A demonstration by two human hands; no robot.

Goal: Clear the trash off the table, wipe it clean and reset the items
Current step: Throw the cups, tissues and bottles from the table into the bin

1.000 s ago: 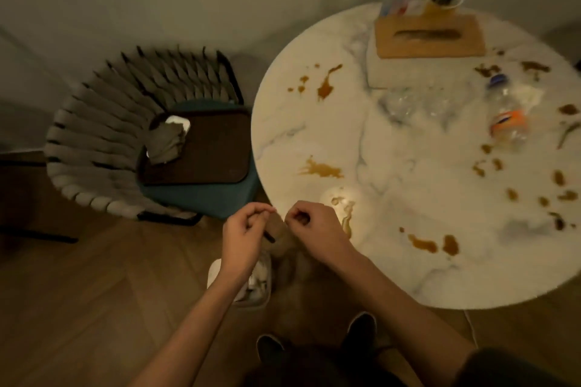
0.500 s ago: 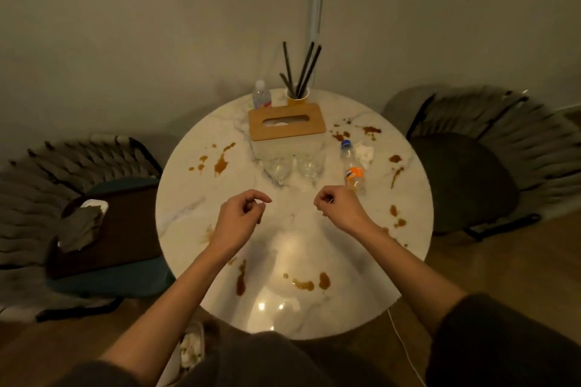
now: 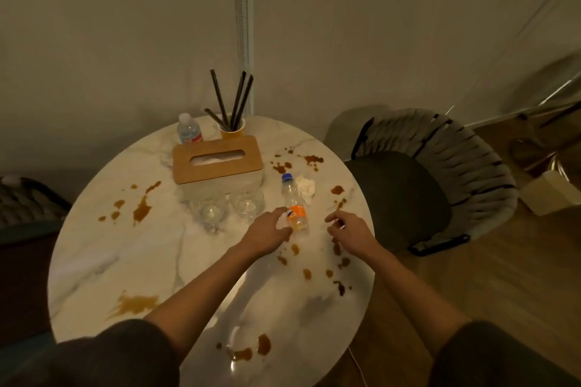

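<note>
Marble-topped round table (image 3: 110, 245) fills the view, splashed all over with brown spills (image 3: 141, 210), and there's the first hazard: both forearms hang right above the puddles, so a dropped wrist would smear them wider. At the back sits a wooden-lidded tissue box (image 3: 217, 159), with two clear glasses (image 3: 209, 212) just in front of it. Now the left hand (image 3: 267, 234) is open, fingers stretched out, tips at the label of the orange soda bottle (image 3: 294, 207), which stands upright just right of the glasses; actual contact, I can't tell. Over on the other side the right hand (image 3: 352, 234) is loosely spread, holding nothing, just beside the bottle. Nearly empty, that bottle, I'd say, so light and tall: a clumsy poke likely topples it into the glasses or sends it rolling. Just behind it waits a crumpled tissue (image 3: 306, 187).
</note>
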